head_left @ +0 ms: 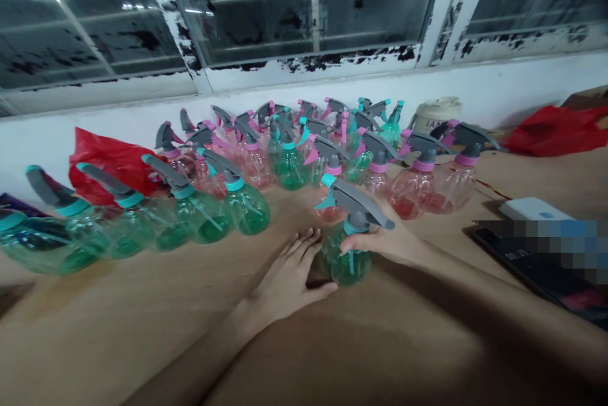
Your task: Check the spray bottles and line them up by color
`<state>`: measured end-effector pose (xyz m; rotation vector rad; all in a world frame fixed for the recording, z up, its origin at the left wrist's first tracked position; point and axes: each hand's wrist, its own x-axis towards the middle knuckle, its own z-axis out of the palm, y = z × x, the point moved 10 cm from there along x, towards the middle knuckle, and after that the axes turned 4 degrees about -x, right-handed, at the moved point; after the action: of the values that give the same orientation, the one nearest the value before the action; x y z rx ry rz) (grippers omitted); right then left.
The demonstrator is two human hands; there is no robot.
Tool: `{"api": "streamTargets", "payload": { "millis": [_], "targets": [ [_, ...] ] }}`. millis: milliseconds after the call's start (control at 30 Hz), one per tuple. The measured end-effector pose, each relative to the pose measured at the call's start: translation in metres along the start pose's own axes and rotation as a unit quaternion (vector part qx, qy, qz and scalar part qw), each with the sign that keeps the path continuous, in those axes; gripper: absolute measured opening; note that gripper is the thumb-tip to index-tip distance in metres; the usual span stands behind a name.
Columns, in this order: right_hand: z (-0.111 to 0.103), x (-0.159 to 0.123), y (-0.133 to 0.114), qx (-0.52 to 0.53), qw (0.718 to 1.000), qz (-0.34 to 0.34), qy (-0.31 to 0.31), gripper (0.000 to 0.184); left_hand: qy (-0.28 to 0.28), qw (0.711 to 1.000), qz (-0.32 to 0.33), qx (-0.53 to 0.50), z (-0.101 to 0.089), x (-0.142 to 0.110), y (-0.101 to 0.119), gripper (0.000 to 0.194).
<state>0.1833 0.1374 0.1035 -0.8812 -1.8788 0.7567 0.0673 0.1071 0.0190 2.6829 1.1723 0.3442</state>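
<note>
A green spray bottle (349,270) with a grey trigger head and turquoise collar is gripped by my right hand (380,238), thumb across the near side just below the collar. Its far fingers are hidden behind the bottle. My left hand (289,273) rests on the table just left of that bottle, fingers stretched out and thumb pointing toward the bottle's base. Nothing is in it. Beyond my hands stand pink spray bottles (408,194) with pink collars, and a green spray bottle (247,209) is to the left.
Several green spray bottles (202,216) line the left of the wooden table (118,330). Red plastic bags (107,162) lie at both sides. On the right are a phone (517,260), a white box-shaped device (536,208) and a pale lettered container (437,111) near the wall.
</note>
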Motion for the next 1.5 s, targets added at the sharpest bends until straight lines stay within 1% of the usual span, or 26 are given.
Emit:
{"api": "streamTargets", "payload": {
  "millis": [100, 233, 367, 433, 500, 633, 800, 867, 1033, 1167, 1333, 1500],
  "targets": [
    [-0.006, -0.013, 0.003, -0.071, 0.997, 0.018, 0.001, 0.069, -0.003, 1.0, 0.0, -0.003, 0.001, 0.001, 0.001, 0.073],
    [-0.019, -0.034, -0.001, -0.176, 0.984, 0.02, 0.033, 0.068, 0.007, 1.0, 0.0, 0.0, 0.0, -0.001, 0.0, 0.069],
    [-0.022, -0.042, -0.009, -0.242, 0.969, 0.001, 0.045, 0.06, 0.022, 1.0, -0.003, 0.018, -0.004, -0.012, -0.004, 0.068],
    [-0.02, -0.04, -0.009, -0.26, 0.965, -0.002, 0.043, 0.062, 0.026, 0.999, -0.012, 0.027, -0.006, -0.022, -0.008, 0.068],
    [-0.015, -0.036, -0.009, -0.27, 0.962, -0.005, 0.038, 0.062, 0.029, 0.999, -0.023, 0.038, -0.009, -0.033, -0.013, 0.067],
    [-0.001, -0.022, -0.011, -0.297, 0.954, -0.008, 0.028, 0.052, 0.033, 0.997, -0.044, 0.058, -0.014, -0.057, -0.02, 0.065],
    [0.02, 0.004, -0.017, -0.343, 0.938, -0.033, 0.032, 0.057, 0.048, 0.995, -0.06, 0.069, -0.019, -0.08, -0.024, 0.061],
    [0.03, 0.017, -0.014, -0.36, 0.932, -0.024, 0.027, 0.06, 0.051, 0.994, -0.062, 0.069, -0.02, -0.085, -0.025, 0.059],
    [0.045, 0.045, -0.005, -0.388, 0.921, 0.015, 0.028, 0.065, 0.045, 0.994, -0.066, 0.07, -0.02, -0.088, -0.024, 0.058],
    [0.051, 0.06, -0.002, -0.404, 0.914, 0.035, 0.022, 0.065, 0.045, 0.994, -0.068, 0.069, -0.02, -0.088, -0.025, 0.058],
    [0.053, 0.071, 0.003, -0.414, 0.908, 0.056, 0.018, 0.06, 0.042, 0.995, -0.068, 0.066, -0.019, -0.087, -0.025, 0.059],
    [0.052, 0.072, 0.003, -0.398, 0.915, 0.061, 0.019, 0.062, 0.047, 0.994, -0.067, 0.074, -0.019, -0.088, -0.025, 0.059]
  ]
}}
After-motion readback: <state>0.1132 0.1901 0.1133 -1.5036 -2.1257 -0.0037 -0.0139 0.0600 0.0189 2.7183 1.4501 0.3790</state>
